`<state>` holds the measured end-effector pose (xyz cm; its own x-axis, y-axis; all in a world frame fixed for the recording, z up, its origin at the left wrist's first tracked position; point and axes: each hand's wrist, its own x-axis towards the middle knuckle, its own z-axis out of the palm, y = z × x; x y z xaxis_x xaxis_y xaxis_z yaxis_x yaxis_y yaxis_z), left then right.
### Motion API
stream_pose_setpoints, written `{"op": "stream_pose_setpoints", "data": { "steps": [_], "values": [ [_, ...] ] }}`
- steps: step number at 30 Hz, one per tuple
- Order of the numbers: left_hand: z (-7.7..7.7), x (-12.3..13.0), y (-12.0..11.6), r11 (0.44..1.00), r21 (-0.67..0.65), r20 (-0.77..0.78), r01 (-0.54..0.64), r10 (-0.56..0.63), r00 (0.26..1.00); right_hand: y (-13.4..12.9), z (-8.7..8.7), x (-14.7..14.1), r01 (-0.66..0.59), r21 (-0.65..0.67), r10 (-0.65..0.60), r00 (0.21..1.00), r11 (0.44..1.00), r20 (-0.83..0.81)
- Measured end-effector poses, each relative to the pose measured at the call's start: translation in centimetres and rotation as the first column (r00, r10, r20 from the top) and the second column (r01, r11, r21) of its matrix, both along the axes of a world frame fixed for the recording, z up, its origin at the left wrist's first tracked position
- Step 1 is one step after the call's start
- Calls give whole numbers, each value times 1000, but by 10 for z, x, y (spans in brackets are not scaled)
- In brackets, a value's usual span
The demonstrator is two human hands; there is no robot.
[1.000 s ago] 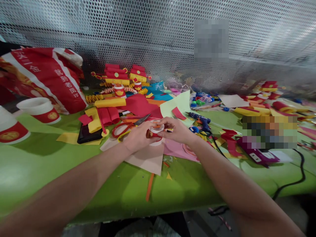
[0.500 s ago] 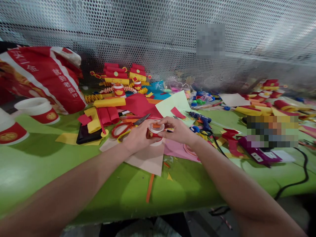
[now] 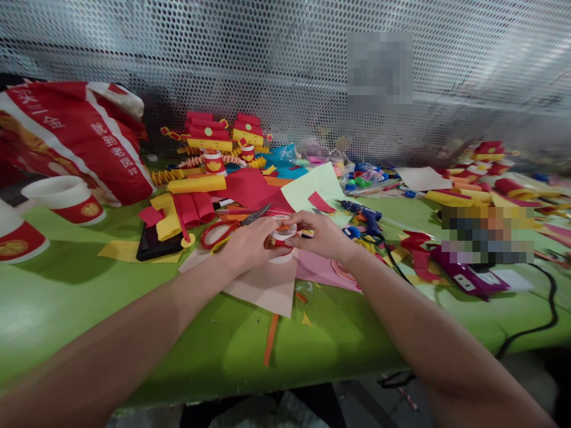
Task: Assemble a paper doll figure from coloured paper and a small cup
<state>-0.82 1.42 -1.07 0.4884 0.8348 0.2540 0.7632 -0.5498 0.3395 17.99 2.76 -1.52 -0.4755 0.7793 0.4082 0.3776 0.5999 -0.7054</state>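
A small red and white paper cup [image 3: 282, 242] is held between my two hands over a sheet of pale pink paper. My left hand [image 3: 252, 244] wraps the cup's left side, fingers closed against it. From the right, my right hand [image 3: 319, 235] grips the rim and side with thumb and fingers. A bit of orange paper [image 3: 282, 226] shows at the cup's mouth, partly hidden by fingers. Scissors with red handles [image 3: 218, 233] lie just beyond my left hand. The pale pink sheet [image 3: 263, 288] lies beneath, and an orange strip [image 3: 270, 340] sticks out below it.
Two paper cups [image 3: 71, 199] and a red bag [image 3: 84, 139] are at the left. A phone [image 3: 154, 242] lies under paper scraps. A blue glue gun [image 3: 363, 214] rests to the right, its black cord trailing. Finished paper figures [image 3: 209, 134] stand against the perforated metal wall [image 3: 267, 59].
Both hands stay on the cup in nearly the same place, with only slight finger movement. The whole view has shifted very slightly.
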Motion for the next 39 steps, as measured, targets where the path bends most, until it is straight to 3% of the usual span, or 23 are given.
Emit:
{"op": "stream_pose_setpoints", "data": {
  "steps": [12,30,39],
  "values": [
    [1,1,0,1000,5,-60,-24,24,998,1,-2,1,-12,-22,12,1000,1000,-3],
    [-10,-2,2,998,61,23,-5,4,1000,-2,0,0,-2,-50,1,1000,999,-9],
    [-15,-3,2,990,131,78,52,-62,995,-1,2,1,16,-54,-15,1000,998,23]
  ]
}}
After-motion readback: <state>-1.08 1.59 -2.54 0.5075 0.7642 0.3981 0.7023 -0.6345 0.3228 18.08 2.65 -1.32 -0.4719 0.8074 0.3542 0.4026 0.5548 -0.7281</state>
